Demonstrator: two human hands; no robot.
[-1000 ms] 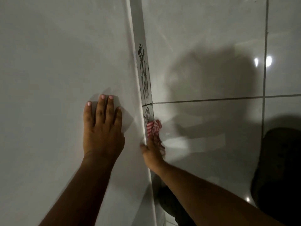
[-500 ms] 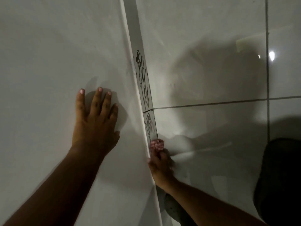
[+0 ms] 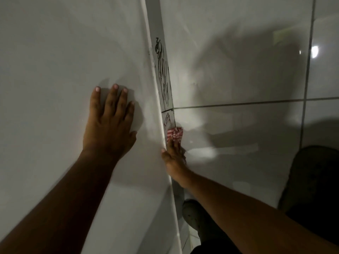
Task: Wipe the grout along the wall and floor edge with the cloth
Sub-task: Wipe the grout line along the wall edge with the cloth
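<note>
1. Pressing the cloth (image 3: 175, 134) into the seam where wall (image 3: 55, 61) meets floor (image 3: 238, 134), just below the scribbled skirting (image 3: 164, 79).
2. My right hand (image 3: 174, 156) has its fingers curled tight round the bunched cloth; only a red-and-white striped wad shows past my fingertips, touching the skirting's lower tile.
3. My left hand (image 3: 110, 123) lies flat on the wall, fingers spread and holding nothing, bracing me.
4. Cloth looks soft, light and limp. I judge it will fold and slip under the palm unless kept balled; best held by the bunch, with a firm nub pushed out front to get into the grout line (image 3: 238, 105).
5. Floor tile is glossy, so the wad should glide easily; the narrow seam needs fingertip pressure, not a flat palm.
6. Black marks run up the skirting ahead of the cloth, not yet wiped. Much of the edge looks left to do.
7. Light is dim; whether the cloth is damp, I cannot tell.
</note>
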